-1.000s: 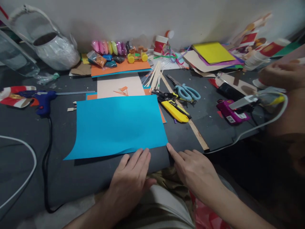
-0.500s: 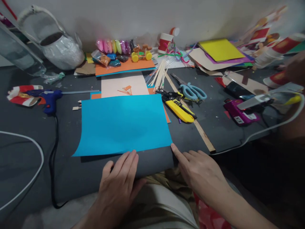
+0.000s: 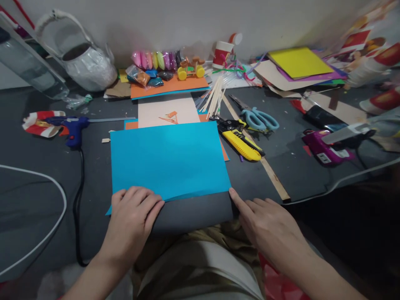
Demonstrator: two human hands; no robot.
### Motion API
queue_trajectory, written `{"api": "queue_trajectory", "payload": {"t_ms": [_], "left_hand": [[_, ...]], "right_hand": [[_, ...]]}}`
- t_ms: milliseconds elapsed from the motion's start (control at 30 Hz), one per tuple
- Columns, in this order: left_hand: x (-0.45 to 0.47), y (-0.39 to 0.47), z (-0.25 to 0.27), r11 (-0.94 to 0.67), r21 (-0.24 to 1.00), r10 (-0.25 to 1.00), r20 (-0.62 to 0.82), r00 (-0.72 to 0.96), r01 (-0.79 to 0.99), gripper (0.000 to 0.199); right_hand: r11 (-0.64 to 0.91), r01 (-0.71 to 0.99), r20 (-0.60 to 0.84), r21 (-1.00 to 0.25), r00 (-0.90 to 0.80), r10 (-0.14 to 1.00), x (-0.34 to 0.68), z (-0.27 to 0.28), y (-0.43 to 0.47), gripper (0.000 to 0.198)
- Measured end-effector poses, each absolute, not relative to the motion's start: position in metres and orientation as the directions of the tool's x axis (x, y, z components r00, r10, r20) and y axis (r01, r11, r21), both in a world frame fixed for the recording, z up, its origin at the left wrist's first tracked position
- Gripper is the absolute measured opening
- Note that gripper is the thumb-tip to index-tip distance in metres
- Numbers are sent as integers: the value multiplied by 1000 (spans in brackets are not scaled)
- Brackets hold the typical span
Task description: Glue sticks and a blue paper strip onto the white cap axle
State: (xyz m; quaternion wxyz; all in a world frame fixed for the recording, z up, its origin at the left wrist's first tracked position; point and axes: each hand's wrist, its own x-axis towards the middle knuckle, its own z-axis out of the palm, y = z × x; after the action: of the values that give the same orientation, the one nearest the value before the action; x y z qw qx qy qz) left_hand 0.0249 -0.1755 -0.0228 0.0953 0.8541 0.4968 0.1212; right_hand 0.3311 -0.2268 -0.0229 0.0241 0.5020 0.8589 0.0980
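A sheet of blue paper (image 3: 168, 160) lies in front of me, its near edge slightly raised between my hands. My left hand (image 3: 134, 216) rests over the near left part of the sheet, fingers bent and laid on it, nothing visibly gripped. At the near right corner, the outstretched index finger of my right hand (image 3: 262, 221) touches the paper, while the other fingers are bent. Under the sheet's far edge, a pale sheet with an orange drawing (image 3: 168, 112) sticks out. Orange and blue sheets show beside it.
Right of the sheet lie a yellow cutter (image 3: 242, 145), blue-handled scissors (image 3: 259, 118), wooden sticks (image 3: 215, 98) and a wooden strip (image 3: 275, 177). A blue glue gun (image 3: 74, 129) with a black cord is at left. Clay packs (image 3: 156, 61) and a yellow-wheeled toy (image 3: 191, 71) stand behind.
My left hand has moved left along the near edge and onto the blue paper. The right index finger stays at the corner. The view has shifted slightly, and the person at right has left view.
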Motion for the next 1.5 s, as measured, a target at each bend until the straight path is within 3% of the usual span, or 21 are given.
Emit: {"api": "queue_trajectory", "payload": {"t_ms": [233, 733, 1067, 1500], "left_hand": [[29, -171, -22, -453, 248, 890, 75, 449, 857, 22], [21, -165, -21, -479, -38, 870, 112, 480, 877, 31], [-2, -163, -25, -457, -46, 880, 123, 459, 888, 33], [-51, -171, -29, -331, -194, 923, 136, 359, 924, 40]], "right_hand": [[478, 860, 58, 179, -495, 867, 332, -22, -226, 43], [484, 855, 56, 187, -501, 863, 331, -19, -225, 43], [495, 850, 58, 182, -511, 857, 330, -20, -225, 42], [525, 829, 85, 193, -547, 833, 333, -21, -223, 52]]}}
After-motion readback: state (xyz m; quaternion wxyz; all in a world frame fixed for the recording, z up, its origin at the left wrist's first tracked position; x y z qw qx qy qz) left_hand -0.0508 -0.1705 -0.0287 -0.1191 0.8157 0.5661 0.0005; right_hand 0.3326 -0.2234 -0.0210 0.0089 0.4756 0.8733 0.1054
